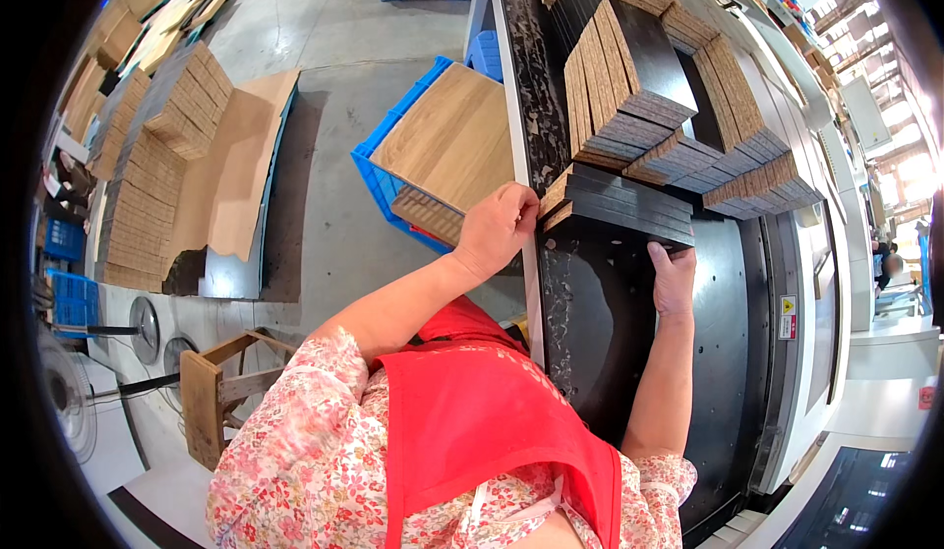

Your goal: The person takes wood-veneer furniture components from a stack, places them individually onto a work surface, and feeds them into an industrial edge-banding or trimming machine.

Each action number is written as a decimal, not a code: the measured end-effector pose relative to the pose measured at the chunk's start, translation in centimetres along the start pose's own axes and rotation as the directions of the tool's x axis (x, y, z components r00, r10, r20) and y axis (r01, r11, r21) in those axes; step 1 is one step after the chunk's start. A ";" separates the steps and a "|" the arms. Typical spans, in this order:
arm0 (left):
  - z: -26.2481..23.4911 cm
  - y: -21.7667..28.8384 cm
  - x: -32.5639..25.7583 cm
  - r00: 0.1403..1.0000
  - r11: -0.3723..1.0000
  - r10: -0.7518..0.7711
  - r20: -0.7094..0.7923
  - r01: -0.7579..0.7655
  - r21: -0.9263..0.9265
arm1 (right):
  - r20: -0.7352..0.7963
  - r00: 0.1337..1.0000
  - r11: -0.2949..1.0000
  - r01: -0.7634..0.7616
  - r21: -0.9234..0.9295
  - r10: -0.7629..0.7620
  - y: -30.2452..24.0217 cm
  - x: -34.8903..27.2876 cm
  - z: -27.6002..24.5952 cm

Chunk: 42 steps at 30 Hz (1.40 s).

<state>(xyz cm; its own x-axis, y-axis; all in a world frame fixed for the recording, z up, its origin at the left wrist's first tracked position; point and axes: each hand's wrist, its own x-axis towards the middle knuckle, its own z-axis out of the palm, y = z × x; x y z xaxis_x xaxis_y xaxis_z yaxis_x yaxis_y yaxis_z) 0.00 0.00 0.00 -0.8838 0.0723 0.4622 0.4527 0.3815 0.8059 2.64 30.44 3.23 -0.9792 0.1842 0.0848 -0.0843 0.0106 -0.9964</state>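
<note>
In front of me a short stack of black-faced particleboard strips (624, 203) lies across the black machine table (600, 323), its raw brown ends toward the left. My left hand (500, 223) is at that left end, fingers curled closed over the table's edge; whatever they may pinch is hidden. At the other end, my right hand (674, 276) grips the stack, its thumb on the near face and the other fingers mostly hidden. Just beyond stand taller stacks of the same boards (629, 82), set close together.
Left of the table, a blue crate (369, 156) bears wood-grain panels (452, 136). Farther left, more particleboard stacks (157, 195) stand on a cardboard-covered pallet. A wooden stool (205, 406) and fans (145, 325) are at lower left. A grey machine rail (787, 372) borders the table's right side.
</note>
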 end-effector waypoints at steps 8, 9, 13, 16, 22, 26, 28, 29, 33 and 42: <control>-2.6 -0.6 -1.3 0.955 0.937 -0.265 0.136 0.221 0.270 | 0.007 1.000 1.000 -0.001 0.015 0.001 0.2 -0.2 -0.6; -2.7 -0.6 -1.1 0.986 0.972 -0.136 0.095 0.114 0.205 | 0.007 1.000 1.000 0.002 0.016 -0.002 0.1 -0.2 -0.4; -1.8 0.4 0.1 0.984 0.992 0.124 0.127 -0.124 -0.012 | -0.005 1.000 1.000 0.001 0.013 -0.001 -0.4 -0.3 0.5; 1.5 0.9 1.1 0.962 0.972 0.206 0.177 -0.180 -0.152 | 0.002 1.000 0.999 -0.017 -0.027 0.017 -0.8 -0.3 1.1; 3.0 1.6 1.5 0.978 0.988 0.086 0.190 -0.060 -0.141 | 0.009 0.998 0.991 0.065 -0.114 -0.064 -0.3 0.0 0.6; 2.6 1.1 3.9 0.968 0.905 -0.119 0.220 0.196 -0.376 | -0.035 0.998 0.973 0.043 -0.226 -0.052 -3.7 1.0 2.5; 2.8 1.0 4.8 0.972 0.937 -0.166 0.168 0.208 -0.280 | -0.095 0.995 0.950 -0.020 -0.311 -0.010 -2.9 1.7 2.0; 2.1 1.9 5.7 0.903 0.852 -0.323 0.282 0.407 -0.328 | -0.018 0.992 0.961 -0.125 -0.246 0.125 -5.6 1.2 2.8; 2.2 -1.7 8.1 0.794 0.676 -0.479 0.374 0.605 -0.421 | -0.143 0.963 0.732 0.072 -0.678 -0.228 -3.8 0.8 -0.9; 2.5 2.0 7.5 0.774 0.636 -0.557 0.302 0.631 -0.445 | -0.637 0.673 0.034 -0.677 -0.735 -0.375 -2.4 -9.3 -22.0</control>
<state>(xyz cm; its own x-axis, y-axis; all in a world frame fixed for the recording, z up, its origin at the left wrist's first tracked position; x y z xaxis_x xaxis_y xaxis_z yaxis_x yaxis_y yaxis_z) -6.03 3.59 4.23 -0.9717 0.1218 -0.2024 -0.2170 -0.1216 0.9686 16.04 50.32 4.73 -0.5102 0.7461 0.4279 0.7956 0.5984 -0.0947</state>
